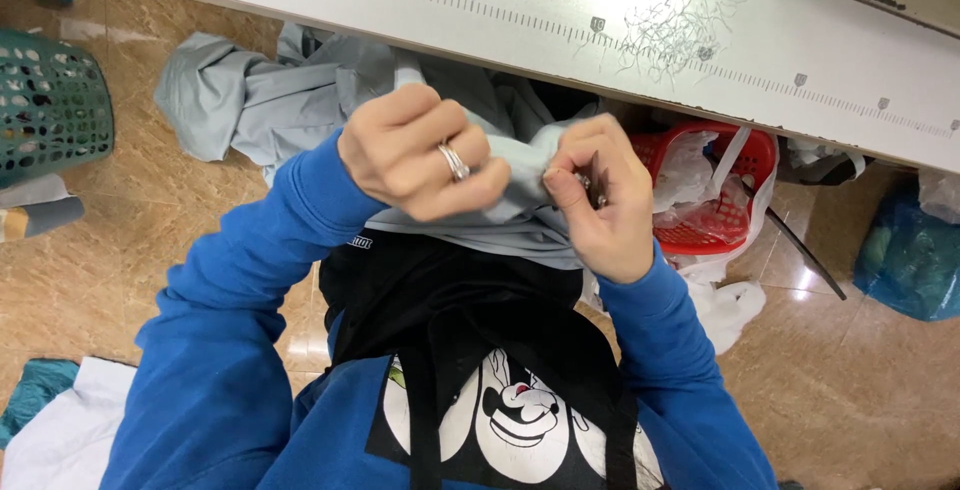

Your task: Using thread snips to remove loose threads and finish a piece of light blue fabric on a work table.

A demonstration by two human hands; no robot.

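Head view: both hands, left (420, 155) and right (600, 200), pinching soft grey fabric (500, 210); right also grips small metal snips (592, 188).

The floor (150, 220) is shiny brown tile. A long white table (560, 10) with ruler marks runs along the top. A green basket (50, 105) and a red basket (715, 200) sit on the floor.

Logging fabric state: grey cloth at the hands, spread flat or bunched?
Bunched: the grey cloth is pinched between left hand and right hand, creased and hanging off the table edge.
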